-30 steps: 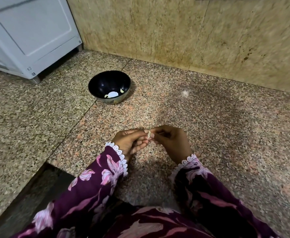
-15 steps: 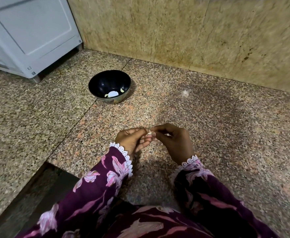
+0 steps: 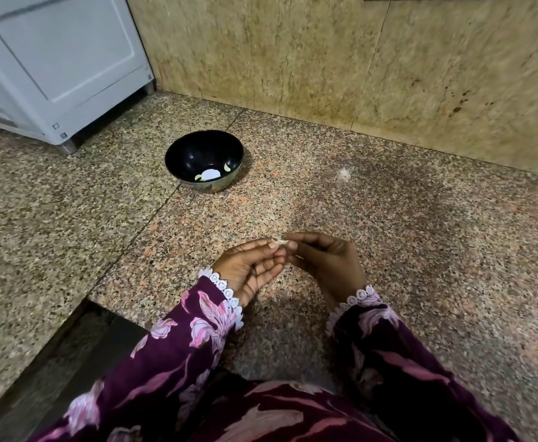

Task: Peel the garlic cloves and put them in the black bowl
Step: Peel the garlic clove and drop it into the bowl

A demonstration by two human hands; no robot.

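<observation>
A small pale garlic clove (image 3: 279, 241) is pinched between the fingertips of both hands, low over the granite floor. My left hand (image 3: 248, 269) lies palm up with its lower fingers loosely spread, thumb and forefinger on the clove. My right hand (image 3: 325, 263) comes in from the right, its fingertips on the clove's other end. The black bowl (image 3: 178, 154) stands further away to the upper left, apart from both hands. In its bottom lie two peeled cloves (image 3: 227, 167) beside a bright white patch.
A white appliance (image 3: 57, 62) on short metal feet stands at the far left. A beige stone wall (image 3: 357, 65) runs along the back. A small white scrap (image 3: 344, 173) lies on the floor right of the bowl. A dark step edge (image 3: 70, 346) drops at lower left.
Both hands have stayed joined at the clove and shifted slightly away from me. The left hand's lower fingers have uncurled, showing more palm. The bowl has not moved.
</observation>
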